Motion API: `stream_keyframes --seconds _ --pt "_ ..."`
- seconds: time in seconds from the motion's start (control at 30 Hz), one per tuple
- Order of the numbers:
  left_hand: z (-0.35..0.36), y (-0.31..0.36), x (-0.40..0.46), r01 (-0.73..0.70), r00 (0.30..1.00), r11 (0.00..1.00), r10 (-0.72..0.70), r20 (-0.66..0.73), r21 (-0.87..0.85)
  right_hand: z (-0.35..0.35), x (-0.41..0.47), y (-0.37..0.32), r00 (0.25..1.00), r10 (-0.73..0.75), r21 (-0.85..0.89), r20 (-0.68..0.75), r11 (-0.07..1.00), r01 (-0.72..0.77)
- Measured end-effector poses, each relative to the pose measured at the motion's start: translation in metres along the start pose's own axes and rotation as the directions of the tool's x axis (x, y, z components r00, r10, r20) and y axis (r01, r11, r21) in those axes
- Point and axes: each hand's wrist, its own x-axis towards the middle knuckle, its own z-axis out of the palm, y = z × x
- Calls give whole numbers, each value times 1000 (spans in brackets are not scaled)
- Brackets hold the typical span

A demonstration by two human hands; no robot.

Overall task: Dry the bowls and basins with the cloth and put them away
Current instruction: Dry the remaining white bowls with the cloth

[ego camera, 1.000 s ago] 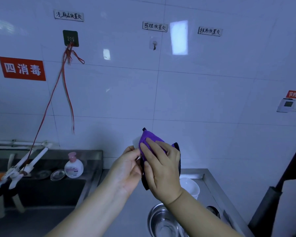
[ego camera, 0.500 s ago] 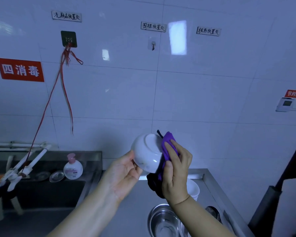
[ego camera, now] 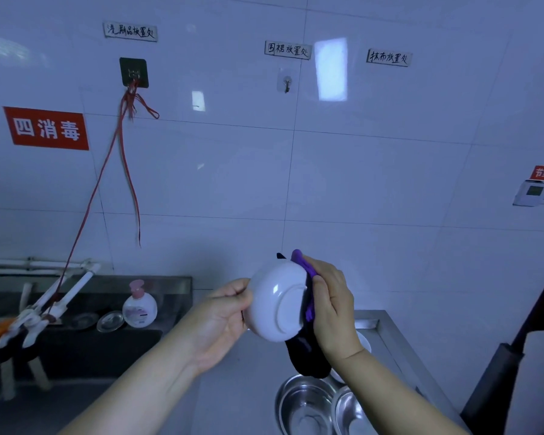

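While it is held up in front of the tiled wall, the small round white ceramic bowl [ego camera: 278, 304] is tipped on its side so that its glossy underside and raised foot ring face the camera. The left hand [ego camera: 222, 321] has a narrow grip on its left rim, fingers curled round the edge. The right hand [ego camera: 332, 304] holds the purple and black cloth [ego camera: 308, 350] bunched against the bowl's right side, fingers wrapped over the fabric; a purple fold pokes up above the rim and a dark tail hangs below the bowl.

Nearest the camera, at the bottom edge, two round stainless steel basins [ego camera: 308, 406] sit side by side on the grey steel table [ego camera: 239, 384]. Just behind the right wrist there is what looks like one more white bowl [ego camera: 363, 342], mostly hidden by the arm and the cloth, so I cannot be sure.

Further left, a dark sink [ego camera: 85, 346] is set beside the table, with one round white soap bottle with a pink pump [ego camera: 139, 304] and one small clear glass dish [ego camera: 110, 321] on its back ledge. White plastic clips [ego camera: 44, 309] hang on red strings [ego camera: 120, 171] from a dark square wall hook [ego camera: 133, 72]. On the wall beyond are one red sign [ego camera: 46, 128], three handwritten paper labels [ego camera: 287, 50] and a small clear hook [ego camera: 285, 80].
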Motion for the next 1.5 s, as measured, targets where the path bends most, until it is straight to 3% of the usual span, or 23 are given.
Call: stream_keyframes --seconds 0.13,0.23,0.33,0.43,0.53,0.63,0.7,0.93,1.07,1.3,1.4,1.5 --pt "3 -1 -5 -43 999 977 42 13 207 1 3 -11 978 -185 -186 94 962 200" --pt "5 -3 -5 -43 999 956 40 18 291 7 3 -18 909 -350 -374 224 831 412" --pt "4 -5 -7 -55 998 936 50 25 348 13 -1 -19 867 -401 -434 295 752 496" --pt "-1 -5 -9 -75 997 913 60 49 401 15 0 -20 930 -291 -350 225 866 356" --pt "-7 1 -10 -100 994 894 72 79 438 15 1 -21 991 -46 -118 122 991 60" --pt "-12 6 -9 -121 991 903 84 105 413 18 0 -22 969 222 182 109 954 -239" --pt "-15 9 -8 -122 990 921 85 113 369 20 -1 -25 940 322 290 113 894 -341" --pt "-26 7 -8 -130 985 981 111 131 147 37 -12 -22 844 536 347 0 792 -503" --pt "-34 -1 -3 -136 986 991 134 99 10 54 -22 -20 749 662 434 -35 685 -585" --pt "-46 -27 5 -98 993 991 104 59 -90 84 -45 -13 639 766 635 -66 526 -565" --pt "-51 -39 8 -59 996 998 62 66 -35 93 -54 -13 629 771 567 -97 562 -602" --pt "-65 -45 16 -125 988 959 97 119 256 91 -70 -6 605 785 393 -137 603 -694"
